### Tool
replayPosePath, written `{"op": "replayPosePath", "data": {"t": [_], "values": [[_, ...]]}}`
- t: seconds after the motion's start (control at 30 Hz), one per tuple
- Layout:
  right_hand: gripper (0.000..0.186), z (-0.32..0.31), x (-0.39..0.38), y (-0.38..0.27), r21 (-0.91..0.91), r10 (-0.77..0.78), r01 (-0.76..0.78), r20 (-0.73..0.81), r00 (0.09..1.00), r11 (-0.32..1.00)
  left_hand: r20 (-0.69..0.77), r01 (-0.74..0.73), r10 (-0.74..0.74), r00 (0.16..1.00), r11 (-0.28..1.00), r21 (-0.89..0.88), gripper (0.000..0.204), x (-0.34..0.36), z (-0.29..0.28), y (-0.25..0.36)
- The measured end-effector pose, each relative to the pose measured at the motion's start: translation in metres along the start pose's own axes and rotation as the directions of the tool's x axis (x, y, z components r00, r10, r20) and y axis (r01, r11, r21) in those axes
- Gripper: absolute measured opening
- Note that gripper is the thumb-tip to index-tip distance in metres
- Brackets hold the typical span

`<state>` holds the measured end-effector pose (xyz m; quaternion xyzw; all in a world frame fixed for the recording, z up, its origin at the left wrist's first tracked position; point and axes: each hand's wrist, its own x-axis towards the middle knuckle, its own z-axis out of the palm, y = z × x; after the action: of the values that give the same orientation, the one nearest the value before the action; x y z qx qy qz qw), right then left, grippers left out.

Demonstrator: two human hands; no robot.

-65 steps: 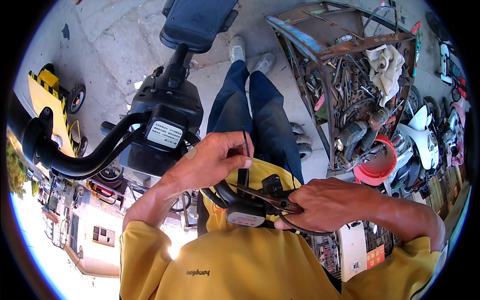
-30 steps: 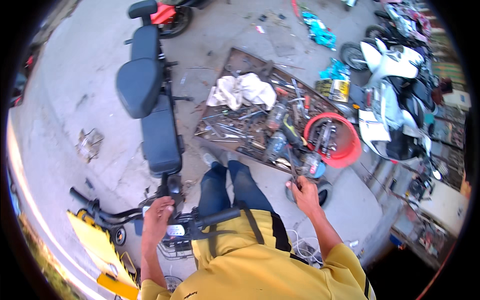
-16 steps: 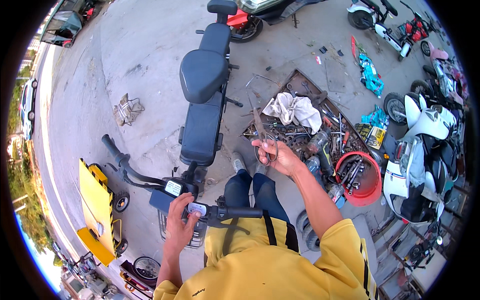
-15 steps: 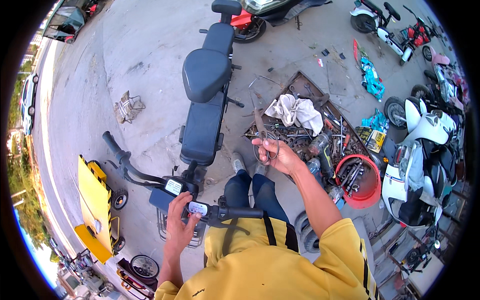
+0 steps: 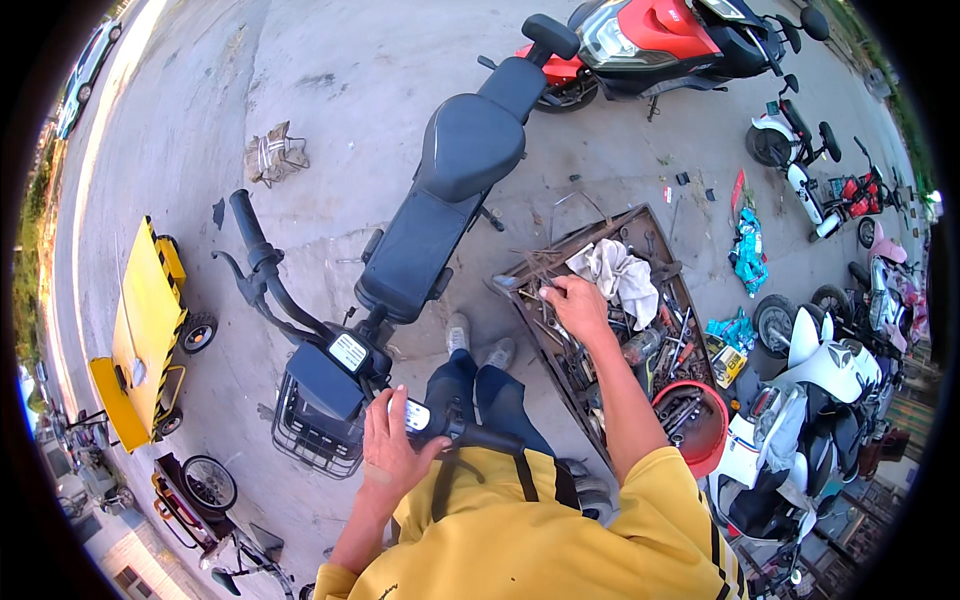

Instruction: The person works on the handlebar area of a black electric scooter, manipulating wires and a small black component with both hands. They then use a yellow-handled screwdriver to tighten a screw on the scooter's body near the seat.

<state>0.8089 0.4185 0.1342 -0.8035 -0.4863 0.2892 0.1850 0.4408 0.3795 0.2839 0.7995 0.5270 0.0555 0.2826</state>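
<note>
My left hand (image 5: pixel 398 440) grips the black scooter handlebar beside a small pale-faced housing (image 5: pixel 418 414), thumb and fingers spread around it. My right hand (image 5: pixel 578 306) is over the left end of a rusty metal tray (image 5: pixel 542 352), closed on what looks like rusty scissors (image 5: pixel 541 270), partly hidden by the fingers. The tray holds loose hand tools, a crumpled white cloth (image 5: pixel 625 280) and metal parts. The scooter's seat (image 5: pixel 468 148) extends away from me, above a black wire basket (image 5: pixel 315 440) at the front.
A yellow cart (image 5: pixel 140 320) stands left, near an upturned bicycle (image 5: pixel 200 500). A red scooter (image 5: pixel 650 35) is behind; parked scooters (image 5: pixel 830 370) crowd the right, beside a red bucket (image 5: pixel 712 430) of tools. A crumpled sack (image 5: pixel 275 155) and blue plastic (image 5: pixel 748 255) lie on the pavement.
My right hand has moved forward and right, down to the tray with the scissors. My left hand stays at the handlebar. The view has turned, bringing more of the red scooter into sight.
</note>
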Motion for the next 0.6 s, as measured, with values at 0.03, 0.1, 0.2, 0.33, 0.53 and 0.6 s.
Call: {"op": "replayPosePath", "data": {"t": [0.03, 0.1, 0.2, 0.33, 0.53, 0.6], "values": [[0.03, -0.001, 0.004, -0.003, -0.082, -0.015, 0.014, -0.011, 1.0, 0.997, 0.003, 0.003, -0.003, 1.0, 1.0, -0.027, 0.103, 0.001, -0.002, -0.002], [0.027, -0.005, 0.02, -0.006, -0.242, -0.048, 0.039, -0.03, 0.998, 0.97, 0.018, -0.002, 0.003, 1.0, 0.998, -0.059, 0.098, 0.001, -0.004, -0.008], [0.026, -0.002, 0.044, 0.002, -0.362, -0.046, 0.033, -0.025, 0.999, 0.932, 0.054, -0.001, 0.006, 0.999, 0.997, -0.077, 0.093, 0.002, 0.0, -0.016], [0.027, 0.006, 0.07, 0.011, -0.402, -0.004, 0.006, 0.005, 1.0, 0.916, 0.119, 0.046, -0.035, 0.992, 0.995, -0.088, 0.088, 0.011, -0.008, -0.008], [0.028, 0.014, 0.103, 0.013, -0.339, 0.066, -0.04, 0.064, 0.996, 0.94, 0.159, 0.05, -0.038, 0.987, 0.996, -0.072, 0.086, 0.013, -0.015, -0.004], [0.029, 0.009, 0.105, 0.01, -0.329, 0.055, -0.017, 0.107, 0.993, 0.944, 0.15, 0.03, -0.018, 0.988, 0.996, -0.079, 0.086, 0.01, -0.019, -0.004]]}}
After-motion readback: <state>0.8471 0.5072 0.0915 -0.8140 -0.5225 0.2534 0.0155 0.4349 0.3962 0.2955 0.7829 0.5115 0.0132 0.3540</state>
